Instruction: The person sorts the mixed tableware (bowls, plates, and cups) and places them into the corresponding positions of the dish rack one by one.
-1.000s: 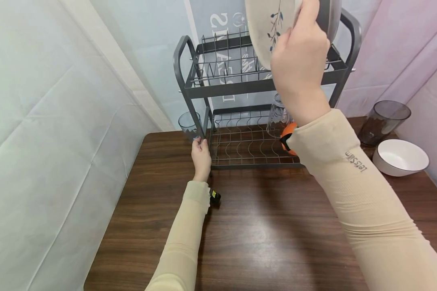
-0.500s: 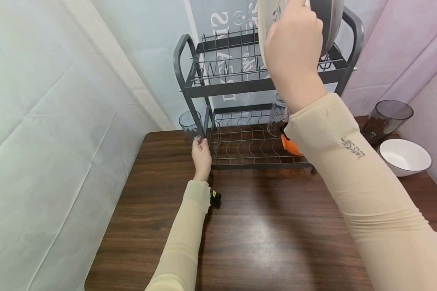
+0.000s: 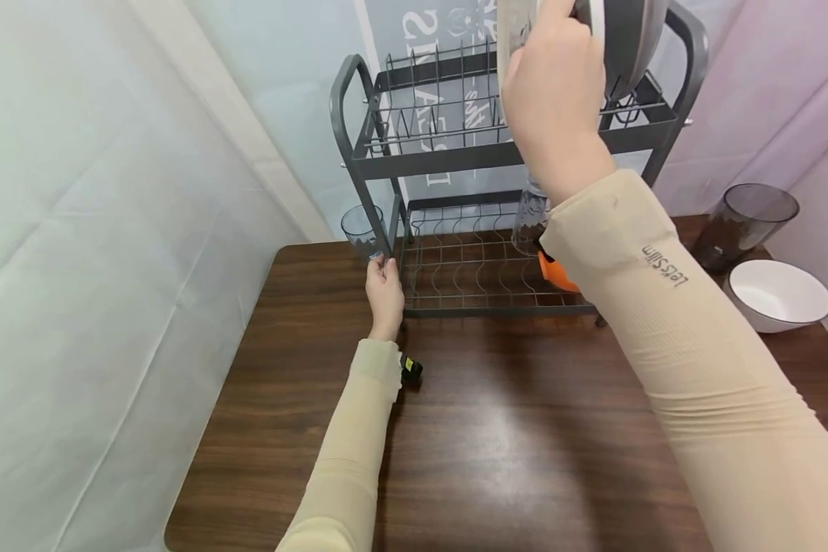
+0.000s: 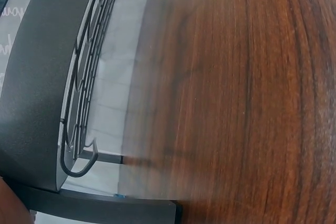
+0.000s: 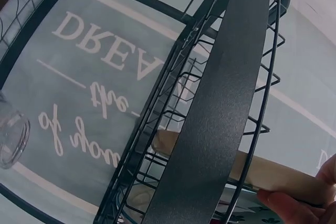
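My right hand (image 3: 559,100) grips a pale plate (image 3: 512,34) by its edge over the upper tier of a dark metal dish rack (image 3: 441,159). Blue sprigs decorate the plate, which stands nearly on edge. In the right wrist view, the plate's beige rim (image 5: 278,177) reaches between the rack's wires, with fingertips pinching its outer end. Most of the plate is cut off or covered by the hand. My left hand (image 3: 385,295) holds the rack's left front post. Only a sliver of that hand (image 4: 11,205) shows in the left wrist view.
A grey round dish (image 3: 628,42) stands on the upper tier, right of the plate. The lower tier holds a clear glass (image 3: 530,218). Behind the left post is a bluish glass (image 3: 360,224). A smoky tumbler (image 3: 745,222) and white bowl (image 3: 780,295) stand at right.
The plate has turned more edge-on, moved slightly right, and come closer to the upper tier with my right hand. My left hand keeps its hold on the post. The head view has shifted slightly.
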Demonstrator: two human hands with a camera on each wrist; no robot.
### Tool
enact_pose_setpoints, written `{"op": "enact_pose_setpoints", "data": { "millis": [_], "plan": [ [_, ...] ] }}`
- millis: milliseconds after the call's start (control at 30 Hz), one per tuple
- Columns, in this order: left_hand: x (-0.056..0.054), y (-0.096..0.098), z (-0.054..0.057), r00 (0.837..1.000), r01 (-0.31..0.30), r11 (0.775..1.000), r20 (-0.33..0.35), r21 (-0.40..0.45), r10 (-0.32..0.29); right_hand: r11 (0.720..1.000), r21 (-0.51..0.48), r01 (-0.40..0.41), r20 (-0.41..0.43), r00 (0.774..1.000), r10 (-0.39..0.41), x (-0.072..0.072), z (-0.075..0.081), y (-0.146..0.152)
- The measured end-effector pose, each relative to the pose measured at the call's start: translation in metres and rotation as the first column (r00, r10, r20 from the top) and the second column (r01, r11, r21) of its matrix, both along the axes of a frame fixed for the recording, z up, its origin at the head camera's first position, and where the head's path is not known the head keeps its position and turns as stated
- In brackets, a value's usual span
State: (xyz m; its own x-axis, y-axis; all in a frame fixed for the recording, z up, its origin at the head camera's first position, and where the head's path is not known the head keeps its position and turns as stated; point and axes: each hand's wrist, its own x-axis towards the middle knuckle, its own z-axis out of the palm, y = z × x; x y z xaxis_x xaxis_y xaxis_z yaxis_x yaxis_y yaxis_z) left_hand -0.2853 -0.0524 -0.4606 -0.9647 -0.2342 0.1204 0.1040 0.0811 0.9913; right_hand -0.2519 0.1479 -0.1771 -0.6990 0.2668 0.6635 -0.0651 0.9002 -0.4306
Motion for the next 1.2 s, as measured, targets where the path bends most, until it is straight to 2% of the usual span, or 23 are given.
{"op": "enact_pose_setpoints", "data": {
  "millis": [100, 133, 233, 567, 667, 833, 1000, 1100, 1200],
  "plan": [
    [0.001, -0.001, 0.005, 1.000, 0.004, 1.000, 0.017, 0.005, -0.004, 1.000, 0.010, -0.009, 0.010, 1.000, 0.009, -0.001, 0.003, 0.000],
    [-0.001, -0.002, 0.003, 1.000, 0.007, 1.000, 0.017, 0.011, -0.008, 1.000, 0.015, -0.012, 0.014, 1.000, 0.011, -0.001, 0.004, 0.000],
    [0.001, -0.003, 0.005, 0.999, 0.029, 0.999, 0.034, 0.026, -0.029, 1.000, 0.018, -0.024, 0.040, 0.999, 0.023, -0.004, 0.006, 0.001],
    [-0.001, 0.000, -0.005, 1.000, 0.013, 0.999, -0.008, 0.037, -0.012, 1.000, -0.002, 0.000, 0.189, 0.982, 0.000, -0.018, 0.007, 0.000],
    [-0.002, 0.000, -0.006, 1.000, 0.010, 0.999, -0.018, 0.035, -0.009, 1.000, 0.012, -0.004, 0.180, 0.984, 0.001, -0.020, 0.003, 0.001],
    [-0.002, -0.001, -0.005, 1.000, 0.012, 1.000, -0.012, 0.022, -0.011, 0.993, 0.120, -0.009, 0.133, 0.991, -0.007, -0.019, -0.008, 0.000],
    [-0.003, -0.003, -0.003, 1.000, 0.023, 0.999, 0.009, 0.026, -0.024, 0.982, 0.188, -0.004, 0.113, 0.993, -0.017, -0.017, -0.015, -0.001],
    [-0.001, -0.004, 0.000, 0.999, 0.031, 0.999, 0.014, 0.044, -0.032, 0.973, 0.230, -0.007, 0.098, 0.995, -0.016, -0.017, -0.018, -0.003],
    [0.006, -0.003, 0.010, 0.999, 0.034, 0.998, 0.012, 0.044, -0.034, 0.950, 0.311, 0.003, 0.064, 0.998, -0.024, -0.016, -0.024, -0.006]
  ]
}}
